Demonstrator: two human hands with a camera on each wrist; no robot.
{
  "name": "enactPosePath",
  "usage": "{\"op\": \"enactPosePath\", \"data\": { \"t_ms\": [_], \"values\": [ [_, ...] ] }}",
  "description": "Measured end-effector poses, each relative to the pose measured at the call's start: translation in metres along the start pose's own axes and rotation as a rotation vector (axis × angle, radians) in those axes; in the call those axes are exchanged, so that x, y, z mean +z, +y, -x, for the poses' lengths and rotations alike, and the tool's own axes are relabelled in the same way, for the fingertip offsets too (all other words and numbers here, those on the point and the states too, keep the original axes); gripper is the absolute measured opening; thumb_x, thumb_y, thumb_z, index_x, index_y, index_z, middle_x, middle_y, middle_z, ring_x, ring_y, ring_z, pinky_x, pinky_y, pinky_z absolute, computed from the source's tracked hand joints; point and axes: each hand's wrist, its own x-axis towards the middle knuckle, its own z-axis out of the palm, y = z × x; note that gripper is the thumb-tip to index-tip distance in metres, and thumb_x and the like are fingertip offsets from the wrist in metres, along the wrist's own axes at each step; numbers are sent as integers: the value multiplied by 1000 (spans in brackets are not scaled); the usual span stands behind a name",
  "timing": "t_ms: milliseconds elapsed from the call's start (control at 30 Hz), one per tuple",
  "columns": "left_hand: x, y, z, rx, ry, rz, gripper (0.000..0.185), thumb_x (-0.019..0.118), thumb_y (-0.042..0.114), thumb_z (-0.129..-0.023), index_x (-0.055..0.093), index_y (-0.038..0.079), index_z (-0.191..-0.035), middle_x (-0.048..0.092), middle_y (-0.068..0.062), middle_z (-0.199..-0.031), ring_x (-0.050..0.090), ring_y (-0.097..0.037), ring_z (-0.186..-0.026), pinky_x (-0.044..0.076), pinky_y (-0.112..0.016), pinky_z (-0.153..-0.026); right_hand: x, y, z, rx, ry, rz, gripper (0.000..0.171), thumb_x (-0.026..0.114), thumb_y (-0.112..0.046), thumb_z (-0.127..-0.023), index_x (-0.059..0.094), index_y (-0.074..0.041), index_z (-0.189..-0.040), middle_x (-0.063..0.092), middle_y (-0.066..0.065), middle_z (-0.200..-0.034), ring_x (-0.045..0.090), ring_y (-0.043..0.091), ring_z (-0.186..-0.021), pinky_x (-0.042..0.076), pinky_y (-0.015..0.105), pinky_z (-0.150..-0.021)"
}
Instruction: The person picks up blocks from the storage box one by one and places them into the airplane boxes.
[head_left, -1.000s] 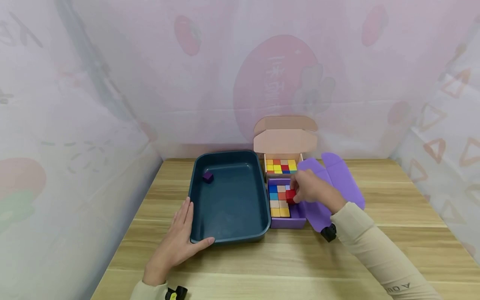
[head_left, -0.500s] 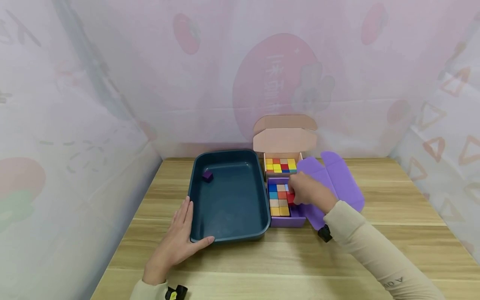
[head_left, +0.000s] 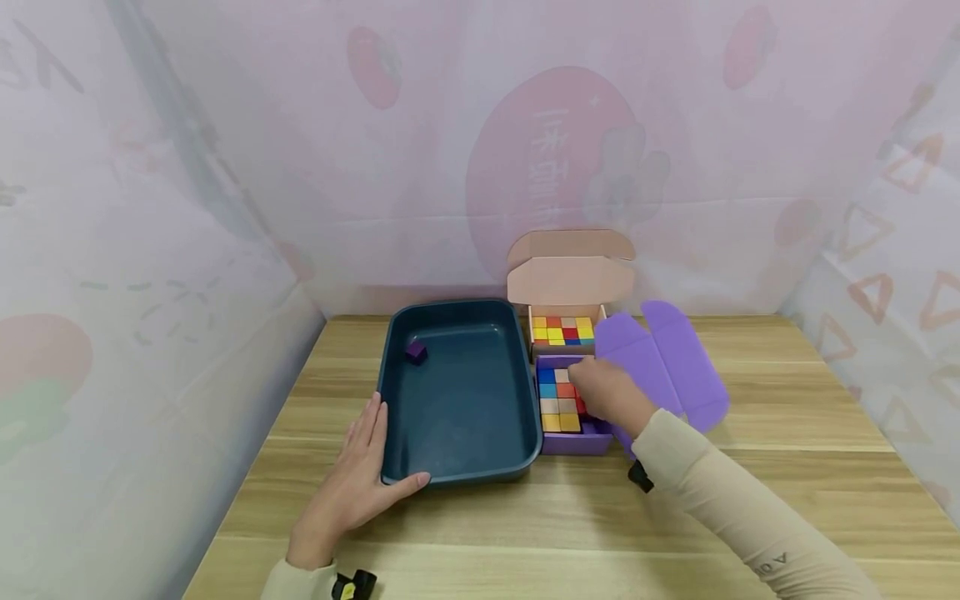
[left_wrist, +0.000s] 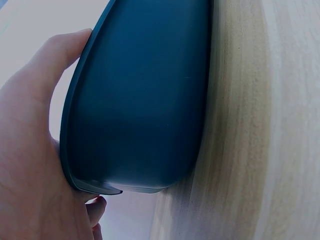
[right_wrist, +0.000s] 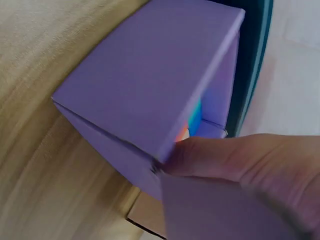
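On the desk [head_left: 787, 400] the dark teal tray [head_left: 457, 467] served as the landmark for everything else. At its near-left corner lay the left hand [head_left: 352, 487], fingers straight along the tray's left wall and thumb laid across the near rim, so it was flat and relaxed, bracing rather than gripping; the left wrist view showed the palm [left_wrist: 30, 150] pressed against the tray's outer wall [left_wrist: 140, 100]. Inside the tray, toward its far-left corner, sat a single purple cube [head_left: 415, 352], well apart from both hands.

Just beside the tray's right wall stood the purple box [head_left: 573, 442], touching it or nearly so, with its lid flap [head_left: 667, 358] folded open to the right. A grid of coloured cubes [head_left: 558, 400] filled its left part. The right hand [head_left: 611, 396] had reached into the box's right side, fingers curled down over the cubes there; a sliver of red cube [head_left: 581, 406] showed at its fingertips, but the hand covered the contact, so I could not tell whether it pinched that cube or only touched it. The right wrist view showed little more than a finger [right_wrist: 240, 160] against the box's wall.

The red cube lay directly under the right hand, and the tray lay to that hand's left, across the row of cubes; the right hand was much the nearer.

Behind the purple box, off the tray's far-right corner, stood a pink box [head_left: 567, 287] holding more coloured cubes.
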Motion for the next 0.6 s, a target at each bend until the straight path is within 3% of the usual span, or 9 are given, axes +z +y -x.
{"op": "enactPosePath", "data": {
  "t_ms": [200,600],
  "values": [
    [1,1,1,-1,-4,7,127,68,77,-86,7,2,-169,-3,-13,-180,5,-41,-166,13,-68,-131,9,-8,2,5,46,77,19,79,-4,-93,73,-1,-110,76,18,-103,69,26,-79,67,44,-83],
    [2,3,0,2,2,7,127,69,76,-86,8,2,-169,-3,-14,-180,5,-41,-166,13,-68,-131,11,-8,5,-2,97,25,18,80,-2,-92,73,-1,-109,75,18,-100,68,25,-81,67,43,-85]
  ]
}}
